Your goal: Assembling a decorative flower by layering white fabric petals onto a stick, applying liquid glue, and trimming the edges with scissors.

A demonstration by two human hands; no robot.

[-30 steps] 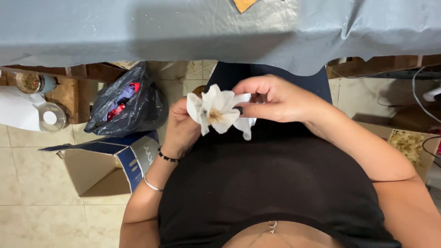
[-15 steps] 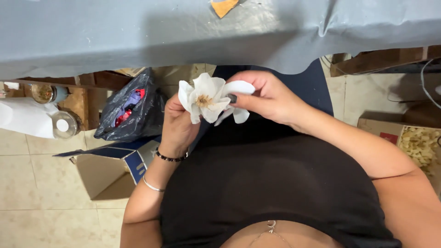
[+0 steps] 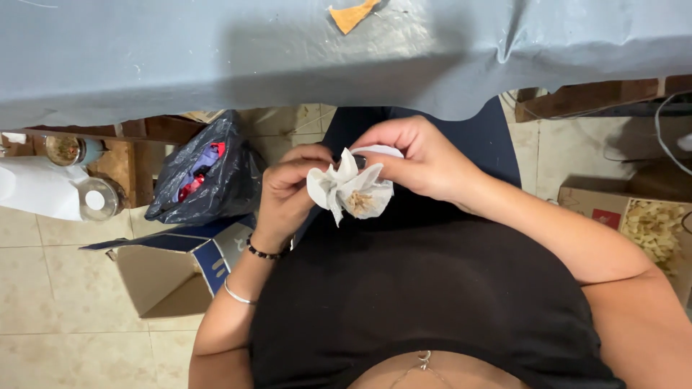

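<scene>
Since half a second ago: white flower (image 3: 351, 189) turned in the grasp, petals formerly fanned upward with the centre facing out, now tipped down and to the left, tan centre showing at lower right; both hands drawn slightly closer together. Item: cloth or paper flower, white, pointed petals, fibrous tan middle, held in the air above the lap, below the near edge of the tabletop (image 3: 216, 57), touching neither. Left hand (image 3: 288, 191): fingers curled narrow, tips closed on the left petals, thumb hidden behind the flower; black bead bracelet (image 3: 263, 252) and thin silver bangle (image 3: 238, 294) at the wrist. Right hand (image 3: 425, 162): fingers bent close, thumb and forefinger pinched on the upper right petals, a strip of white showing above the thumb; remaining fingers folded over the back of the flower. Both hands grip the same flower, fingertips nearly meeting. Surroundings: tabletop covered in grey-blue cloth, an orange scrap (image 3: 352, 14) lying on it near the far edge. Floor of pale tiles to the left, bearing an open cardboard box (image 3: 169, 274) with blue flaps; black plastic bag (image 3: 209, 173) just behind it, red and purple contents visible at its mouth. White paper roll (image 3: 40, 189) at the far left, beside a small round container (image 3: 97, 198). Second cardboard box (image 3: 649, 223) at the right, holding pale yellowish pieces.
</scene>
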